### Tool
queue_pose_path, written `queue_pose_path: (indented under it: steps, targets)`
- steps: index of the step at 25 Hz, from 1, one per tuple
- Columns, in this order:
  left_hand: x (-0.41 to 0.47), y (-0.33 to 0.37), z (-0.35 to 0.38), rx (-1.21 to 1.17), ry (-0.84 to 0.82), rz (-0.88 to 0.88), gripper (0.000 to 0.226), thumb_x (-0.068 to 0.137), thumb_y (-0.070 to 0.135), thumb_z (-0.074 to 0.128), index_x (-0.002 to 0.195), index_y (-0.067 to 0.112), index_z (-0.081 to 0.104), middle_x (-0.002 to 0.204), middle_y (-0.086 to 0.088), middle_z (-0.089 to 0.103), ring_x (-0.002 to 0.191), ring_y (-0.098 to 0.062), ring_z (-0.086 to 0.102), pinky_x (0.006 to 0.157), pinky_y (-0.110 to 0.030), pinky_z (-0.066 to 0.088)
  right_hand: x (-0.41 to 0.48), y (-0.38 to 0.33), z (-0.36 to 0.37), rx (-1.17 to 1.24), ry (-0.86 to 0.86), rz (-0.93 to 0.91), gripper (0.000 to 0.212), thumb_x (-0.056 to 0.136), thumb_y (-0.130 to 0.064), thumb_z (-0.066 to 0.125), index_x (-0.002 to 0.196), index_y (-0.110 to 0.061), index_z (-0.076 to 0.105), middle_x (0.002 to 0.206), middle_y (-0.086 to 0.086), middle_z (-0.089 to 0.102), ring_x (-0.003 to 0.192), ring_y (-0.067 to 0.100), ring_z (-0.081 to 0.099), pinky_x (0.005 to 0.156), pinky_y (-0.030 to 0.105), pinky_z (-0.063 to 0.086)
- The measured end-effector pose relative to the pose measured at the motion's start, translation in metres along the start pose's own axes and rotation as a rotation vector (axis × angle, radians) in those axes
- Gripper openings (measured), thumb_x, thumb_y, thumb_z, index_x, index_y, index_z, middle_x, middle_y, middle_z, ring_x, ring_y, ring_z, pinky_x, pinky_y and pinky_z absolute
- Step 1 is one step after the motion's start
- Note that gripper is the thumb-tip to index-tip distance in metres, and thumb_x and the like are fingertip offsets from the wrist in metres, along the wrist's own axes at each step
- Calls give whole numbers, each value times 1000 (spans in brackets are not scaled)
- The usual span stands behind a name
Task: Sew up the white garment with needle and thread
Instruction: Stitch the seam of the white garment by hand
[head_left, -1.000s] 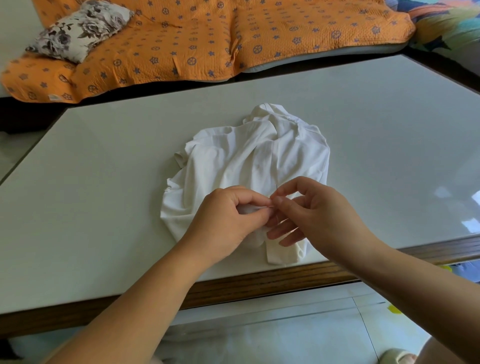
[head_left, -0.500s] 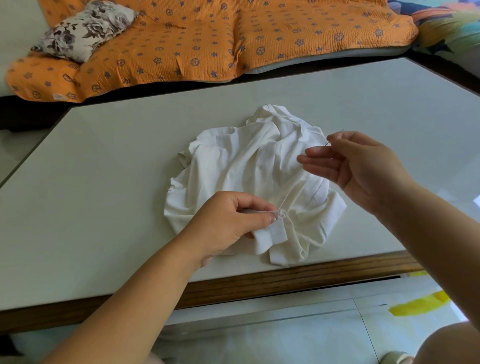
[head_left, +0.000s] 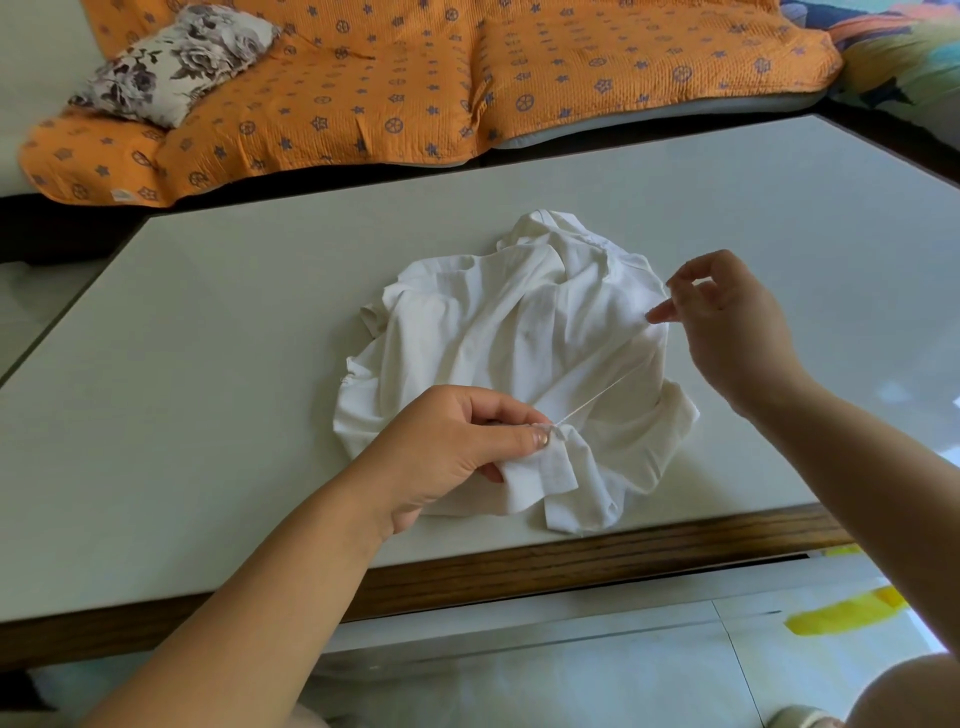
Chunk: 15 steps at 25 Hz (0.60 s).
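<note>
A crumpled white garment (head_left: 498, 332) lies on the pale table (head_left: 208, 364) near its front edge. My left hand (head_left: 457, 452) pinches a fold of the garment at its near side, thumb on top. A white thread (head_left: 597, 397) runs taut from that fold up and to the right to my right hand (head_left: 727, 322). My right hand is raised over the garment's right edge, its fingers curled and pinching the thread's end. The needle itself is too thin to make out.
The table has a wooden front edge (head_left: 571, 561). Behind it stands a sofa with an orange patterned cover (head_left: 415, 78) and a floral cushion (head_left: 176, 62). Pale floor tiles with a yellow patch (head_left: 841, 616) lie below the table.
My right hand pulled away from the left, up and to the right, drawing the thread out taut. The left hand stayed pinching the fold.
</note>
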<state>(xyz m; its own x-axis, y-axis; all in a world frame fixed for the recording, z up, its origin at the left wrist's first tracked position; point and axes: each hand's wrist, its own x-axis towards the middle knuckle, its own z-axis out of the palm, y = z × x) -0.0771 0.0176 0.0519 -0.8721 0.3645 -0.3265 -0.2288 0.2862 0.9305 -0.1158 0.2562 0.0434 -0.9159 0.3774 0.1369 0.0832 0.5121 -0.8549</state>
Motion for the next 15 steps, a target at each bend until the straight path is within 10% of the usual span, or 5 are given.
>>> queue_pose_path:
  steps: [8, 15]
  targets:
    - [-2, 2, -1, 59, 63, 74, 12, 83, 12, 74, 84, 23, 79, 88, -4, 76, 77, -6, 64, 64, -17, 50, -76, -49, -3, 235, -576, 93, 10, 99, -17, 55, 93, -11, 60, 85, 0, 76, 60, 24, 73, 47, 28, 53]
    - [-4, 2, -5, 227, 130, 167, 8, 85, 19, 73, 87, 27, 77, 76, 11, 73, 72, 2, 66, 66, -12, 50, -84, -41, -1, 275, -494, 32, 9, 96, -11, 58, 89, -12, 63, 77, 3, 75, 72, 18, 75, 69, 31, 61]
